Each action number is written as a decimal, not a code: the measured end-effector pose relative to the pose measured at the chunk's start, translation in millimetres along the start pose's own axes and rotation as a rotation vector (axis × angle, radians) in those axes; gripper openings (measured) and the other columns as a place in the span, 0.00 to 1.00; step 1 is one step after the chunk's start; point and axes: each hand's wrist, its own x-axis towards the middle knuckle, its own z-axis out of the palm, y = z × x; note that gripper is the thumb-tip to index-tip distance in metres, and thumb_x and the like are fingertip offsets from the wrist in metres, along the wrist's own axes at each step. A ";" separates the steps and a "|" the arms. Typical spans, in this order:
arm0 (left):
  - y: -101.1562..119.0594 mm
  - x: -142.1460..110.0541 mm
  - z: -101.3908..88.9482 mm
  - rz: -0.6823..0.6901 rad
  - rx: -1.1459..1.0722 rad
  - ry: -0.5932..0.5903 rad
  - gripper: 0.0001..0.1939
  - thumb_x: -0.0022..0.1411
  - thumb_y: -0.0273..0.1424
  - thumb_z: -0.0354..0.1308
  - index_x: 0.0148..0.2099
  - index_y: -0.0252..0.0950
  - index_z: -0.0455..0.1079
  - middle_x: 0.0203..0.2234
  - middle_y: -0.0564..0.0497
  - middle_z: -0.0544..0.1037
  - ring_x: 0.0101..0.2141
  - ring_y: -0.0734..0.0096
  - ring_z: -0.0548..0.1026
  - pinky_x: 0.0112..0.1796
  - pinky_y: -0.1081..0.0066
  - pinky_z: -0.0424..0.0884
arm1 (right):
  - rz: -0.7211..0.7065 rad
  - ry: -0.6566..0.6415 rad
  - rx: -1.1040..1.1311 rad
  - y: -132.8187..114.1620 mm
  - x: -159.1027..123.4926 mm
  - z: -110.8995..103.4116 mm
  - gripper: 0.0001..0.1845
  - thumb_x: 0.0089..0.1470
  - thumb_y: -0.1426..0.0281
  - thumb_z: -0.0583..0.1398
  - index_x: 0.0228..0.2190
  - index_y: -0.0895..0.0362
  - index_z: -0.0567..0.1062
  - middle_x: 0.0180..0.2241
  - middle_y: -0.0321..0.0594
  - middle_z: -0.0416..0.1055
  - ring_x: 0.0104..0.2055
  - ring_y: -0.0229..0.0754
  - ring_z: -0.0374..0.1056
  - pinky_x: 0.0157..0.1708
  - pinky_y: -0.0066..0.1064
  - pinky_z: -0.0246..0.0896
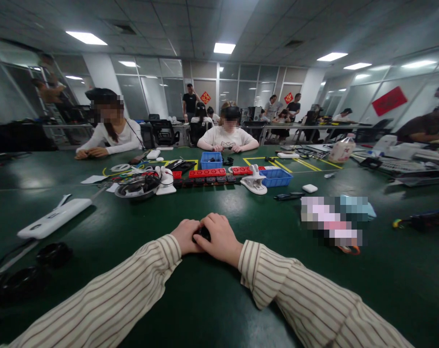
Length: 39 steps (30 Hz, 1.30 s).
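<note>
A busy workroom's green bench (96, 227) carries both hands together near its middle: left hand (186, 236) and right hand (221, 239) clasp a small black object (204, 234), apparently mid-handling; turning it needs a steady grip.

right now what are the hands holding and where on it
A small dark object sits clasped between the left hand and right hand on the green table. The fingers hide most of it, so the exact hold cannot be told.

Both hands (205, 237) together, fingers curled, perhaps clasped; striped forearms converging.
</note>
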 end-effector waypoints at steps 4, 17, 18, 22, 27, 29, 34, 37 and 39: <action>-5.2 1.1 0.5 0.013 -0.014 0.009 0.13 0.42 0.35 0.61 0.31 0.34 0.66 0.26 0.53 0.71 0.31 0.64 0.71 0.35 0.69 0.63 | -0.081 -0.029 0.057 0.1 0.9 -1.2 0.06 0.45 0.72 0.57 0.30 0.59 0.67 0.32 0.40 0.64 0.37 0.41 0.59 0.38 0.32 0.52; -3.3 -2.0 0.1 0.042 0.025 0.008 0.19 0.44 0.39 0.61 0.39 0.37 0.68 0.30 0.52 0.73 0.34 0.61 0.70 0.41 0.63 0.60 | -0.104 0.018 0.038 -6.1 -3.1 -5.9 0.14 0.49 0.68 0.56 0.38 0.59 0.64 0.37 0.42 0.66 0.42 0.43 0.60 0.50 0.41 0.44; -2.2 -2.0 -0.5 0.037 0.033 0.007 0.19 0.45 0.41 0.60 0.39 0.37 0.67 0.30 0.51 0.73 0.34 0.61 0.70 0.42 0.62 0.60 | -0.069 0.022 0.001 -5.5 -2.9 -5.8 0.14 0.50 0.66 0.56 0.38 0.59 0.65 0.37 0.42 0.65 0.41 0.44 0.59 0.48 0.41 0.46; 1.9 -1.4 -3.7 0.031 0.055 0.001 0.20 0.45 0.43 0.60 0.37 0.35 0.67 0.30 0.49 0.73 0.33 0.58 0.71 0.41 0.59 0.60 | 0.006 0.003 -0.109 -3.3 -1.9 -3.5 0.16 0.52 0.60 0.55 0.36 0.60 0.65 0.35 0.42 0.64 0.39 0.45 0.58 0.41 0.38 0.49; 4.5 -0.4 -4.6 0.029 0.054 0.001 0.15 0.45 0.39 0.59 0.32 0.34 0.67 0.25 0.49 0.72 0.30 0.59 0.71 0.39 0.62 0.62 | 0.024 -0.056 -0.173 -1.4 -0.9 1.5 0.18 0.51 0.55 0.57 0.30 0.59 0.67 0.33 0.41 0.63 0.37 0.44 0.57 0.38 0.36 0.49; 2.9 -0.1 -3.4 0.030 0.045 0.003 0.14 0.44 0.38 0.60 0.31 0.34 0.67 0.24 0.50 0.72 0.29 0.60 0.71 0.37 0.64 0.63 | 0.012 -0.061 -0.149 -0.4 -0.3 2.2 0.16 0.50 0.58 0.59 0.30 0.59 0.67 0.33 0.41 0.63 0.36 0.44 0.57 0.37 0.35 0.49; -6.9 0.3 1.1 0.061 0.009 0.014 0.13 0.41 0.34 0.62 0.31 0.34 0.68 0.25 0.52 0.72 0.31 0.63 0.71 0.37 0.67 0.63 | -0.077 -0.082 -0.072 1.2 1.0 -0.7 0.12 0.48 0.64 0.60 0.31 0.59 0.68 0.32 0.40 0.65 0.36 0.42 0.58 0.36 0.33 0.50; -12.7 0.5 2.3 0.100 -0.021 0.004 0.13 0.39 0.31 0.63 0.31 0.34 0.68 0.27 0.53 0.73 0.33 0.64 0.71 0.37 0.69 0.63 | -0.151 -0.096 -0.030 0.3 1.0 -3.1 0.08 0.48 0.68 0.60 0.32 0.59 0.69 0.32 0.39 0.66 0.37 0.41 0.59 0.38 0.33 0.50; -14.7 0.1 1.8 0.119 -0.038 -0.008 0.11 0.39 0.30 0.63 0.29 0.34 0.69 0.28 0.54 0.73 0.33 0.65 0.71 0.38 0.70 0.63 | -0.201 -0.108 -0.002 -1.2 0.2 -4.3 0.06 0.47 0.72 0.59 0.31 0.59 0.69 0.33 0.38 0.67 0.38 0.40 0.60 0.40 0.32 0.51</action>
